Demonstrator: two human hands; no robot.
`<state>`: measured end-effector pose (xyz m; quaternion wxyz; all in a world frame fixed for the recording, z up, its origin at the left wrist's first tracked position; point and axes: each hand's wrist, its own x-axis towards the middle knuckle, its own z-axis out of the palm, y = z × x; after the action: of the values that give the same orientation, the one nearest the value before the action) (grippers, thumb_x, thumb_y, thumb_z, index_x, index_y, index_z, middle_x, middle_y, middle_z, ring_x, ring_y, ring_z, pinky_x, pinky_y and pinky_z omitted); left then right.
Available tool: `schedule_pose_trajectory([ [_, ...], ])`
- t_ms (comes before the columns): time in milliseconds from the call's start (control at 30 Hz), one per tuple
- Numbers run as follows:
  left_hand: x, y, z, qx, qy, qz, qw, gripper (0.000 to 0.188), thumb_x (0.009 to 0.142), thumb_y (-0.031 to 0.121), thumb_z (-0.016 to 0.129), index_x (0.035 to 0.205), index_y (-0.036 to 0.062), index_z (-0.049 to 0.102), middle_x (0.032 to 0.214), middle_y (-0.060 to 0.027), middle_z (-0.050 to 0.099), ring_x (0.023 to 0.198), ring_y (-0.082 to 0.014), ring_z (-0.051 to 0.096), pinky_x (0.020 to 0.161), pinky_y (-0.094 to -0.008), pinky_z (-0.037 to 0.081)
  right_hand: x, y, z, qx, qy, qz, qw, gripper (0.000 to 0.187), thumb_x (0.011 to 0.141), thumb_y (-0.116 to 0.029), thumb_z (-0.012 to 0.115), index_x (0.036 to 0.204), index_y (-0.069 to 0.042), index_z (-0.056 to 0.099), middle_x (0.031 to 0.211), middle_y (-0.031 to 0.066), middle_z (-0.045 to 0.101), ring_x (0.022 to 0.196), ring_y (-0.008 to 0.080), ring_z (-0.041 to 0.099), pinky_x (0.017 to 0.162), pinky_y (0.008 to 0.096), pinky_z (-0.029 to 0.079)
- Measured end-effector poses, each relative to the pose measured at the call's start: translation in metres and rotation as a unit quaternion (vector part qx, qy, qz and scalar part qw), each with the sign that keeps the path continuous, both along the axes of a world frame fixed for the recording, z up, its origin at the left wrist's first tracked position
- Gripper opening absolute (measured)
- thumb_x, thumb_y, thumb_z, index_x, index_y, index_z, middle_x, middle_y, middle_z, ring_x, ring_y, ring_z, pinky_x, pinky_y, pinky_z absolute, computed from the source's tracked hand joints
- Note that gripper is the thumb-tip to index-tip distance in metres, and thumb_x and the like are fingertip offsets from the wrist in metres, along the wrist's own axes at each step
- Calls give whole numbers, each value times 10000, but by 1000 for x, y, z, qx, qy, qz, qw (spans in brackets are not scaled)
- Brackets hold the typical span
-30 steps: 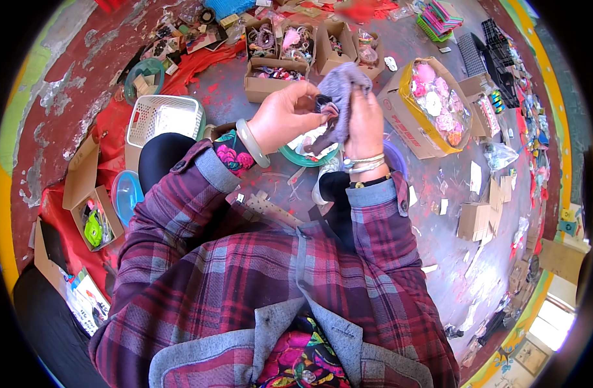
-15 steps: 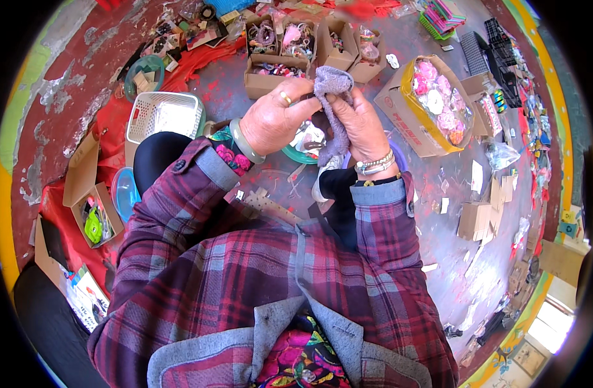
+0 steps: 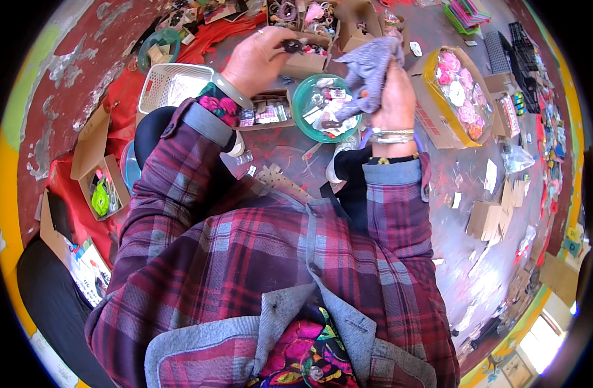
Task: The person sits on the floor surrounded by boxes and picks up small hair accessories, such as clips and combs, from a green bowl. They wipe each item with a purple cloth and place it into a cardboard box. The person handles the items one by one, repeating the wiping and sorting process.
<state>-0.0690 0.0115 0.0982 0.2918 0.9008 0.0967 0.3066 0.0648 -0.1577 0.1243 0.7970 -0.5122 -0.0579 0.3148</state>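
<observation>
Between the thumb and fingers of my left hand [image 3: 254, 63] is a small dark object [image 3: 292, 46], its kind too small to make out. My right hand [image 3: 396, 100] grips a grey-purple cloth [image 3: 374, 61], which hangs loose over the fingers toward the left. Below the cloth sits a round green basin [image 3: 301, 120] with white and dark small pieces in it. A cardboard box [image 3: 308, 65] of colourful small items lies just beyond my left fingertips. Under my left wrist is another box [image 3: 285, 121] holding small packets.
At the right stands a carton [image 3: 433, 123] of pink and white artificial flowers. A white plastic basket [image 3: 149, 97] is at the left, with an opened cardboard box [image 3: 89, 155] nearer me. Flattened cardboard [image 3: 487, 220] and scraps lie on the floor [image 3: 451, 258].
My hands have moved apart and farther out. The cloth has left my left hand and hangs from my right. A small dark object now shows in my left fingers, and the green basin is uncovered.
</observation>
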Motion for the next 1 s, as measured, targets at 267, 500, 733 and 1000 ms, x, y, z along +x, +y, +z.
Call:
schedule_pose_trajectory([
  [267, -38, 48, -133, -113, 357, 81, 924, 333, 687, 141, 650, 980, 24, 547, 879, -173, 608, 830, -291, 595, 727, -337, 464, 0, 3, -8, 20, 92, 2, 996, 247, 855, -229, 503, 933, -3, 567, 816, 87, 616, 607, 161, 591, 444, 248, 461],
  [500, -46, 35, -172, -70, 497, 101, 859, 348, 714, 192, 616, 1040, 87, 552, 905, -183, 598, 895, -330, 563, 781, -376, 446, 3, 8, -22, 20, 97, 65, 993, 242, 846, -211, 520, 954, -1, 573, 855, 83, 620, 744, 174, 602, 622, 285, 498],
  [733, -69, 83, -310, 173, 693, 36, 699, 349, 826, 144, 429, 1171, 149, 479, 1066, -118, 561, 950, -260, 565, 810, -369, 444, 1, 12, -18, 7, 88, 62, 994, 258, 861, -221, 500, 986, -2, 554, 877, 80, 614, 720, 162, 603, 559, 261, 503],
  [1000, -29, 50, -251, 33, 597, 67, 799, 201, 778, 113, 488, 889, 54, 644, 942, -178, 603, 905, -295, 584, 758, -361, 473, 14, -1, -7, 30, 142, -23, 989, 296, 869, -277, 465, 979, -14, 542, 870, 104, 609, 695, 218, 597, 553, 331, 501],
])
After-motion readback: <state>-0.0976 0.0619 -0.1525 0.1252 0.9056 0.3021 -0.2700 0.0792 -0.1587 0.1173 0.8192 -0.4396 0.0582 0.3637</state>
